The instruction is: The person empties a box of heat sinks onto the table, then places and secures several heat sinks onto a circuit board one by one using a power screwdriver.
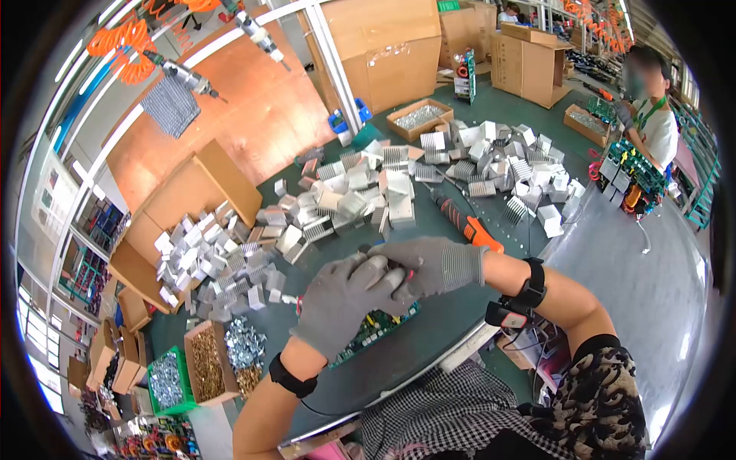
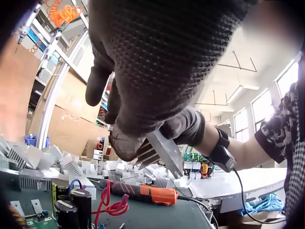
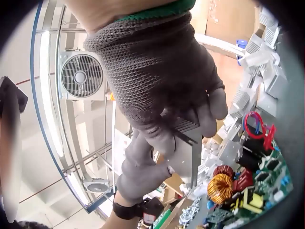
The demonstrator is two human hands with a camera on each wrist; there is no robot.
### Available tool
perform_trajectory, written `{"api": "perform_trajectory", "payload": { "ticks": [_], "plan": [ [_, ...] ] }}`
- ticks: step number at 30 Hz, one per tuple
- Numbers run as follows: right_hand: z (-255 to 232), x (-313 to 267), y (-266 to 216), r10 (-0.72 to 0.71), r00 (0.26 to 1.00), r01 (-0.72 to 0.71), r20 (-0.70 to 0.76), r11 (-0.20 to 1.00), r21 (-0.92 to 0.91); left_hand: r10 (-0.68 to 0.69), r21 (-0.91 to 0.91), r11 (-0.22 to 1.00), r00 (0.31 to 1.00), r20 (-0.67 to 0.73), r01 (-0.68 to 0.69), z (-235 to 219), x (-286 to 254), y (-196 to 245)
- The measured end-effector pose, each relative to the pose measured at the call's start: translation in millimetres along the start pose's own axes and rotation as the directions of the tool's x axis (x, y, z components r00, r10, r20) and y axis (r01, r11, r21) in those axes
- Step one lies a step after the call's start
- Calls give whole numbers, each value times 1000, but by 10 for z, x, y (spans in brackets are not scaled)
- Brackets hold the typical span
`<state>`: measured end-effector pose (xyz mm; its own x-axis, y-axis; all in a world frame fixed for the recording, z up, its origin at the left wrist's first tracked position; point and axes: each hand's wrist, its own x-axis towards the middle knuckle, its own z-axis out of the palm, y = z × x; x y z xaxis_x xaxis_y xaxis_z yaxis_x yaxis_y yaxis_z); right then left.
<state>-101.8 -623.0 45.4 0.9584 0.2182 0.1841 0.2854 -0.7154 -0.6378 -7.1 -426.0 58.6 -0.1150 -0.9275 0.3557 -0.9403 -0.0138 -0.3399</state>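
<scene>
Both hands wear grey knitted gloves and meet over the near side of the bench. In the right wrist view my right hand (image 1: 433, 268) grips a finned aluminium heat sink (image 3: 185, 160) between thumb and fingers. My left hand (image 3: 143, 169) holds the same piece from the other side, its fingertips at the flat face. The heat sink (image 2: 164, 151) shows its fins and a plate edge below the gloves in the left wrist view; the rest is covered. Under the hands lies a green circuit board (image 1: 376, 331) with a yellow-wound coil (image 3: 220, 188), black capacitors (image 2: 82, 206) and red wires (image 2: 112, 206).
A large pile of heat sinks (image 1: 360, 192) spreads across the bench behind the hands. An orange-black electric screwdriver (image 1: 469, 224) lies right of them. Bins of screws (image 1: 205, 360) stand at left. Air screwdrivers (image 1: 184, 77) hang overhead. Another person (image 1: 655, 115) handles boards at far right.
</scene>
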Motion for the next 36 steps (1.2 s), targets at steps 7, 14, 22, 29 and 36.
{"api": "perform_trajectory", "payload": {
  "ticks": [7,14,22,29,36],
  "plan": [
    [307,-27,12,179,956,-196,-231,979,-52,-753,-734,412,655,59,540,41,-389,60],
    [702,42,305,151,946,-186,-287,978,-98,-680,-784,362,718,148,504,506,-484,137],
    [642,64,364,233,932,-261,-276,963,-66,-622,-518,549,734,271,656,574,-252,191],
    [559,7,649,227,951,-253,-209,961,-108,-605,-474,631,772,196,614,845,-153,207],
    [535,55,725,224,965,-239,-137,966,-101,-586,-439,653,778,224,618,822,-177,187]
  ]
}}
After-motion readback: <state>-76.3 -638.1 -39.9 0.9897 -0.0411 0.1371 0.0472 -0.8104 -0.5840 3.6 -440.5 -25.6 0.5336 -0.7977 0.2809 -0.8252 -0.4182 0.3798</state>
